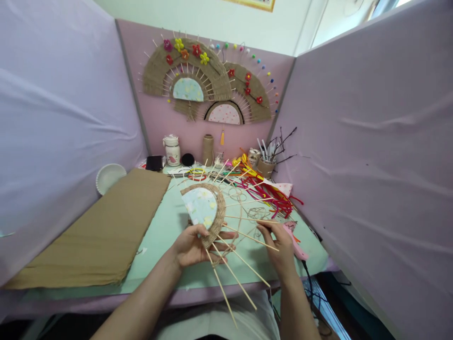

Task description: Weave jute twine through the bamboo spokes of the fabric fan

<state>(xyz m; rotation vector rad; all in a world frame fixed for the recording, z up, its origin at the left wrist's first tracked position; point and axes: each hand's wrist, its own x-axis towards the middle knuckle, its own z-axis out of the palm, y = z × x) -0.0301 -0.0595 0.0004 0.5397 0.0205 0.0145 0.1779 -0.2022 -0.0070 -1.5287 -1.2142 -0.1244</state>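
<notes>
A half-round fan piece with pale blue floral fabric stands tilted above the table. Its curved edge carries a woven twine border, from which several thin wooden sticks fan outward. My left hand grips the lower end of this piece, thumb on the front and fingers spread behind the sticks. On the right, my right hand is closed in a pinch at one stick on the right side; whether twine is also between those fingertips, I cannot tell. A loose strand of twine curves across the sticks.
Brown cardboard and a white bowl lie left. Red and yellow pipe cleaners pile up at right, near a pink glue gun with a cord. Behind stand a twine spool, a jar and finished fans on the board.
</notes>
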